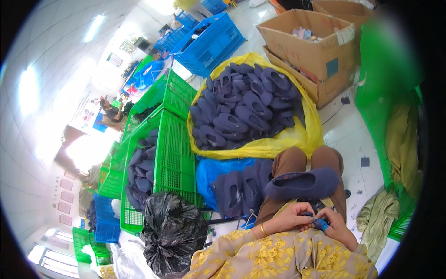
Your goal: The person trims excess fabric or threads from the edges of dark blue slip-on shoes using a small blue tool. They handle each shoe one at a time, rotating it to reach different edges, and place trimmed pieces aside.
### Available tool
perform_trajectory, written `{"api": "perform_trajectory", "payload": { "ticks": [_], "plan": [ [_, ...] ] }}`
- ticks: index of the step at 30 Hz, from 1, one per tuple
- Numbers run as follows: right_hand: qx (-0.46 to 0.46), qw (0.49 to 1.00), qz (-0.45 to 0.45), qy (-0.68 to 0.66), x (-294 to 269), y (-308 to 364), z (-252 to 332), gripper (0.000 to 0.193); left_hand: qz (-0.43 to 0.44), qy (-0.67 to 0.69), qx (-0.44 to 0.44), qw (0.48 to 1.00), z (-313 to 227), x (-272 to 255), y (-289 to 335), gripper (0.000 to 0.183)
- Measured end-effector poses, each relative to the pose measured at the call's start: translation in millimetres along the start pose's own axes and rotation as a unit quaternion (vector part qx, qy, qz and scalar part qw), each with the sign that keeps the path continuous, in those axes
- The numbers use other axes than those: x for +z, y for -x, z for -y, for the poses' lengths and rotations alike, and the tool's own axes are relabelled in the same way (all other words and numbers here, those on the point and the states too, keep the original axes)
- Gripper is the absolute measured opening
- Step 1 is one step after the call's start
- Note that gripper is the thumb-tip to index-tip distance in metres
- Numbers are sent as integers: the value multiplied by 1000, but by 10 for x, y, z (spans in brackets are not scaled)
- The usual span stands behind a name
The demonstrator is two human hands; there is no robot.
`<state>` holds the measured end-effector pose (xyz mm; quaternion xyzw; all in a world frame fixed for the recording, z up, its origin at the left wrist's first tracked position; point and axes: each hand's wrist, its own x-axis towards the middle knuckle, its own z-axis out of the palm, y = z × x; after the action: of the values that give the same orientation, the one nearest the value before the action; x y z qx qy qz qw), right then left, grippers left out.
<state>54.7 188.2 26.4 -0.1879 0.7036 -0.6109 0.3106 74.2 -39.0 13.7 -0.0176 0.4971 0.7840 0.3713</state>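
Note:
Close to my body, my left hand [295, 217] and my right hand [332, 225] meet with fingertips pinched together. Between them is something small and dark that I cannot make out. A bracelet circles my left wrist, and blue wrapping covers a finger of my right hand. Just beyond my hands, a dark navy slipper [302, 187] with an oval opening lies across my knees. More navy slippers [232, 197] stand in a row on blue plastic sheeting [204, 179], left of my legs. Some dark material shows under the slipper, partly hidden by my hands.
Ahead stands a yellow sack [313, 128] heaped with navy slippers. Green crates [176, 151] and a black plastic bag [172, 232] are on the left. Cardboard boxes [332, 60] and a blue crate [209, 44] stand farther off. Olive cloth [381, 218] hangs at right. Another person [111, 111] sits far left.

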Motion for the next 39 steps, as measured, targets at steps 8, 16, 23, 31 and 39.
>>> {"api": "perform_trajectory", "payload": {
  "ticks": [8, 16, 23, 31, 39],
  "plan": [
    [-202, 946, -152, 201, 40, -100, 279, 19, -119, -72, 18, 990, -124, 116, -3, 13],
    [-238, 901, -200, 302, 119, -139, 139, 27, -107, -52, 37, 992, -30, 80, 0, 16],
    [-235, 904, -200, 295, 126, -125, 120, 30, -89, -37, 49, 994, 10, 51, -6, 15],
    [-314, 844, -185, 392, 201, -99, 121, 39, -99, -71, 7, 993, 88, 13, -42, 7],
    [-250, 913, -208, 247, 185, -132, 7, 28, -103, -78, 15, 991, 83, 49, -27, 7]
  ]
}}
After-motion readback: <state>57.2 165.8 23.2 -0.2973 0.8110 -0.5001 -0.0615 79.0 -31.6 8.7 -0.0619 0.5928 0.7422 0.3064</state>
